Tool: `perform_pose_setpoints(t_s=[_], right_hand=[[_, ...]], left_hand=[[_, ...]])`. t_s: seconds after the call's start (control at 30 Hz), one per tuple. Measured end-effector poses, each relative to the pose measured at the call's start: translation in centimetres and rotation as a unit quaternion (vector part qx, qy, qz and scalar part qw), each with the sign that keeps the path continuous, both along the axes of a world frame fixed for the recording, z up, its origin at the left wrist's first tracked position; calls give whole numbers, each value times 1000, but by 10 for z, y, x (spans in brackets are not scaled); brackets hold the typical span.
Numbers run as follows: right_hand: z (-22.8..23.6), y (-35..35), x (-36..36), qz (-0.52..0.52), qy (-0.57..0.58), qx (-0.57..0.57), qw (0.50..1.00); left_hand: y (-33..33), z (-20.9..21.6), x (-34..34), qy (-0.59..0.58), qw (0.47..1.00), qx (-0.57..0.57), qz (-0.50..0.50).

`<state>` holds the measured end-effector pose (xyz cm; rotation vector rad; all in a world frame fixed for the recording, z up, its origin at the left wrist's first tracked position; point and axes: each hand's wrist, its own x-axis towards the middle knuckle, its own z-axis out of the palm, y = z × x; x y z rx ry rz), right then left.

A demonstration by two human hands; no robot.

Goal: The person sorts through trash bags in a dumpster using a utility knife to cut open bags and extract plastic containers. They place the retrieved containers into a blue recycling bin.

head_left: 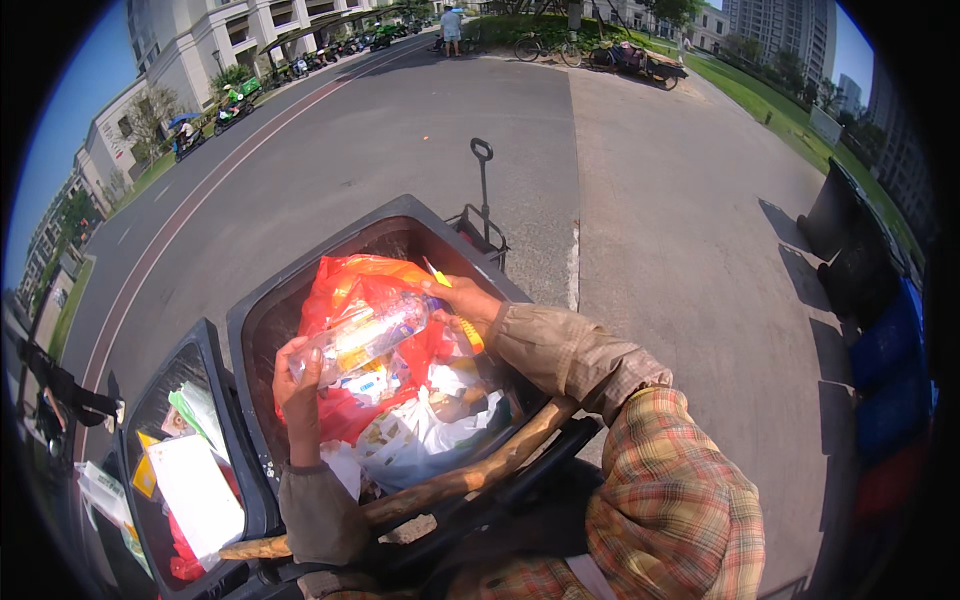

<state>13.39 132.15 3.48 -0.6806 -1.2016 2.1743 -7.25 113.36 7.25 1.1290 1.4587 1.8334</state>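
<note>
My left hand (298,385) has its fingers closed on one end of a clear plastic container (360,338), tilted above the rubbish. In my right hand (470,303) is a slim yellow utility knife (470,336), its other end showing past my fingers near the far end of the container. Both hands are over a large dark wheeled bin (262,312). Inside it lie a red plastic bag (350,280), a white plastic bag (432,432) and mixed wrappers, partly hidden by my hands and the container.
A wooden pole (470,476) lies across the bin's near side. At left stands a second bin (212,365) with white board (195,495). Beyond is a folding cart's handle (482,165). More bins (885,340) line the right. A person (451,32) and riders (232,105) are far off.
</note>
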Motion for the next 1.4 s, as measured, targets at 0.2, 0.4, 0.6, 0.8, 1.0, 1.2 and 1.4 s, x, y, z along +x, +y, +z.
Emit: perform_pose_setpoints(t_s=[0.2, 0.4, 0.6, 0.8, 1.0, 1.2, 1.4], right_hand=[[9, -22, 8, 15, 4, 318, 948], [6, -20, 12, 35, -242, 670, 701], [14, -18, 15, -43, -299, 436, 847], [-18, -7, 9, -63, -146, 386, 909], [-3, -16, 8, -39, -159, 231, 959], [-10, -21, 4, -14, -146, 308, 940], [-8, -28, 0, -44, -85, 307, 947]], left_hand=[[0, -23, -51, -305, 911, -249, -123], [-5, -37, -78, -94, 978, -178, 58], [-10, -21, -61, 213, 956, -119, 160], [-9, -14, -58, 170, 978, -16, 123], [-17, -3, -52, 204, 975, -9, 84], [-17, -6, -60, 118, 989, 15, 90], [-12, -9, -59, -11, 995, -70, 76]])
